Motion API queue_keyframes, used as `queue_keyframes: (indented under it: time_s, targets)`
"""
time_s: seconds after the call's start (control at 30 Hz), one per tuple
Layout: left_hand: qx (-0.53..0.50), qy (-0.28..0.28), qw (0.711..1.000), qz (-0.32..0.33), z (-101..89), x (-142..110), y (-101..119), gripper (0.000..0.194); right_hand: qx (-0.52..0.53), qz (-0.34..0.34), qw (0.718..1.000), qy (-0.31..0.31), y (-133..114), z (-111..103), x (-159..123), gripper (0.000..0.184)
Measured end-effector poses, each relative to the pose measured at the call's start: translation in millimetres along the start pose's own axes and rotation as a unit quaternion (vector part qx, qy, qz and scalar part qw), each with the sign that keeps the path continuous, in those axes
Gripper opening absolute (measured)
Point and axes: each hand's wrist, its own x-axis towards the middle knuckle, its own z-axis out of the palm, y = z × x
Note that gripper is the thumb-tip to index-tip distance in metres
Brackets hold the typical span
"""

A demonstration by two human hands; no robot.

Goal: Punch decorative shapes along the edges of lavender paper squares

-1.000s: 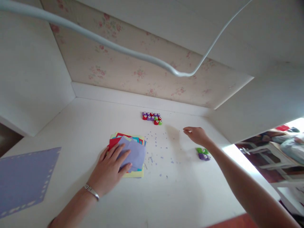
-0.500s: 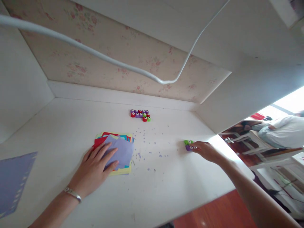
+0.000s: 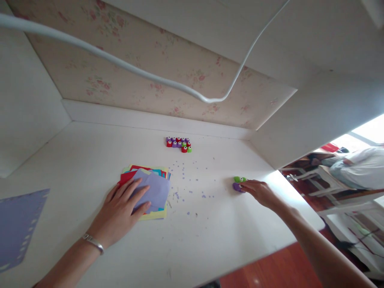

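Observation:
My left hand (image 3: 121, 208) lies flat with fingers spread on a stack of coloured paper sheets (image 3: 157, 190), purple uppermost, with red, yellow and blue edges showing. At the right side of the desk, the fingers of my right hand (image 3: 261, 194) close on a small purple craft punch (image 3: 237, 187). A green craft punch (image 3: 239, 179) sits just behind it. Some of this small group is hidden by my fingers. Farther back stand several more craft punches (image 3: 178, 143) in purple, red and green, set in rows.
Purple paper bits (image 3: 189, 192) are scattered mid-desk. A purple sheet (image 3: 22, 228) with punched edges lies at the left. A white cable (image 3: 150, 80) hangs across the front. A side panel (image 3: 300, 120) stands at the right; beyond it a person (image 3: 357, 168) sits.
My right hand's fingers have shifted slightly over the purple craft punch, covering more on its right. My left hand stays on the paper stack. The whole view has moved a little.

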Motion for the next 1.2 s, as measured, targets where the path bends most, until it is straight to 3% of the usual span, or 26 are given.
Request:
queue_keyframes:
  time_s: [0.17, 0.27, 0.37, 0.53, 0.7, 0.93, 1.2]
  targets:
    - [-0.002, -0.011, 1.0, -0.011, -0.7, -0.2, 1.3, 0.047, 0.027, -0.007, 1.0, -0.003, -38.2, -20.2, 22.4, 0.032]
    - [-0.004, -0.013, 1.0, -0.013, -0.6, -0.6, 1.5, 0.046, 0.057, 0.007, 0.998, -0.005, -71.8, -36.1, 50.5, 0.032]
    - [-0.005, -0.014, 1.0, -0.014, -0.5, -1.4, 1.2, 0.046, 0.056, -0.029, 0.998, -0.008, -105.0, -43.2, 88.3, 0.033]
    - [-0.011, -0.007, 1.0, -0.019, -2.7, -2.4, 2.6, 0.044, -0.006, -0.155, 0.988, 0.008, -157.1, -31.8, 156.4, 0.032]
    - [-0.027, -0.009, 0.999, -0.031, -7.1, -2.1, 5.5, 0.042, -0.075, -0.202, 0.976, -0.002, -202.4, -17.5, 208.7, 0.028]
    - [-0.039, -0.003, 0.999, -0.034, -7.3, -3.5, 5.6, 0.042, -0.157, -0.209, 0.965, -0.031, -216.6, -0.7, 246.6, 0.024]
    - [-0.047, -0.005, 0.998, -0.041, -9.7, -3.4, 7.0, 0.042, -0.179, -0.188, 0.965, -0.04, -212.8, 9.5, 257.0, 0.024]
